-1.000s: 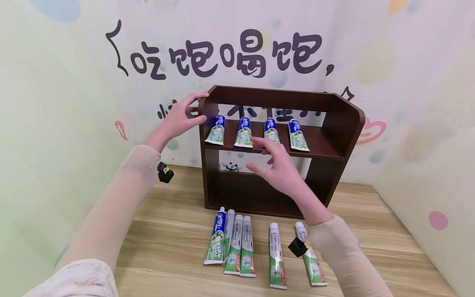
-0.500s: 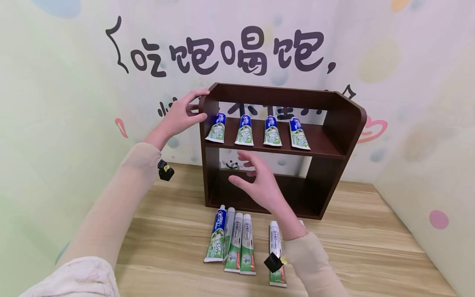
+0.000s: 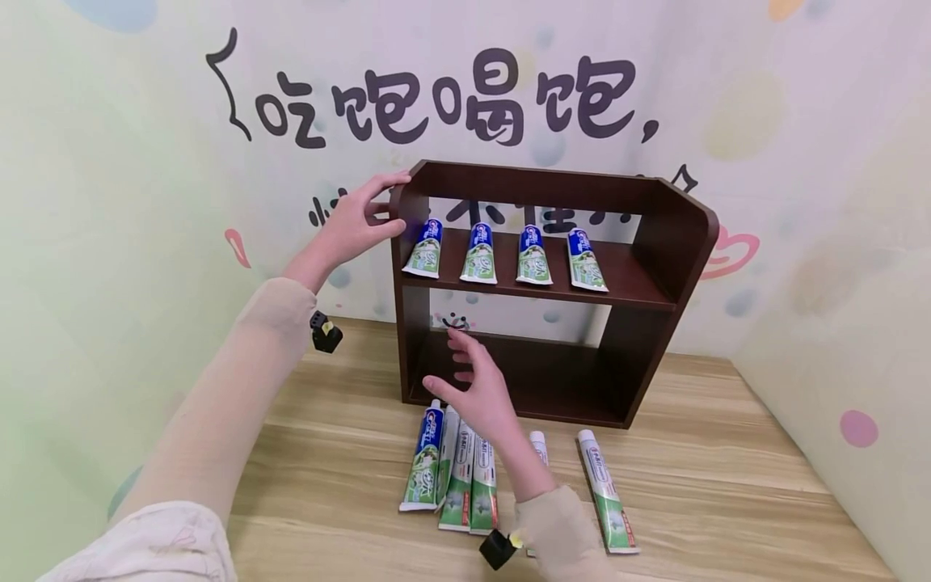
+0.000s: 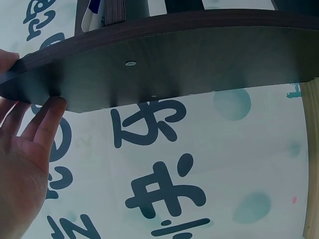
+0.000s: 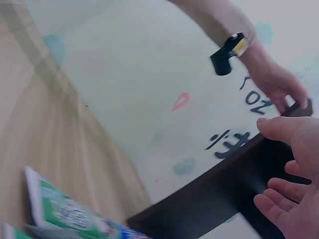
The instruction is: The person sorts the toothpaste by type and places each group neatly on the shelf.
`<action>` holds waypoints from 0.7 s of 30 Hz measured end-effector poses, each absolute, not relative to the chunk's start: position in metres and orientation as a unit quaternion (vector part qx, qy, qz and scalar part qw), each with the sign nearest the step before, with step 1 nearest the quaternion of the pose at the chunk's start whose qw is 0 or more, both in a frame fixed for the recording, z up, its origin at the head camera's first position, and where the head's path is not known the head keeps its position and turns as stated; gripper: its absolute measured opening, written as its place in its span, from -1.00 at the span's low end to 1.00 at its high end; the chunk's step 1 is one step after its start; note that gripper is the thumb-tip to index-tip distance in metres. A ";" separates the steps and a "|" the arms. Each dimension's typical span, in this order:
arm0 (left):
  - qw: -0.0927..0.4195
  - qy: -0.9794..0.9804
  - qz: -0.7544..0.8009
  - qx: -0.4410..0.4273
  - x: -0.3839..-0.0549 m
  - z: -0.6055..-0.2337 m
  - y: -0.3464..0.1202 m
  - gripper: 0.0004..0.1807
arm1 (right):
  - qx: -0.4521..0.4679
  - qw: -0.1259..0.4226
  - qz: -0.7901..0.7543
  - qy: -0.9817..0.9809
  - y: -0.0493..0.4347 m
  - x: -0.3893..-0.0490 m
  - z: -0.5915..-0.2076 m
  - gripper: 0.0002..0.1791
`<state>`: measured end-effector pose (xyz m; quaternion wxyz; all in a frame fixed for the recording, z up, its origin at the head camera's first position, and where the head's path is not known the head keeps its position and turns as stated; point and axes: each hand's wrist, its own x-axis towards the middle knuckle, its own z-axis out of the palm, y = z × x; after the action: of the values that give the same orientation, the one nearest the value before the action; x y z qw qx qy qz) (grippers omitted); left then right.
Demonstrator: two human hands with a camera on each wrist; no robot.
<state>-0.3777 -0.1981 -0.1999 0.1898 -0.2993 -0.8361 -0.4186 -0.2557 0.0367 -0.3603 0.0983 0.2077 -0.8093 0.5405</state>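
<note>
— Left hand (image 3: 355,226): where do we have it?
— We see thumb and fingers pinching the dark shelf (image 3: 541,179) by its left side panel (image 3: 415,323).
— And the right hand (image 3: 478,396)?
— Thumb and fingers apart, in front of the lower compartment (image 3: 560,376).
— Tubes?
— We count four blue-green tubes (image 3: 478,255) in a row on the upper tier (image 3: 631,277). A fifth tube (image 3: 423,461), also blue-green, lies leftmost on the table (image 3: 713,453), beside three silver-green tubes (image 3: 458,485); two more lie farther right, one partly hidden by the right forearm (image 3: 525,461).
</note>
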 end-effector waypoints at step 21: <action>0.193 -0.836 -0.423 -0.291 -0.377 -0.201 -0.197 -0.34 | 0.174 0.039 0.550 -0.816 0.010 -0.248 -0.428 0.00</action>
<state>-0.3773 -0.1970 -0.2011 0.1935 -0.2911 -0.8358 -0.4234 -0.2482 0.0099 -0.4278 0.0391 0.1741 -0.8157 0.5502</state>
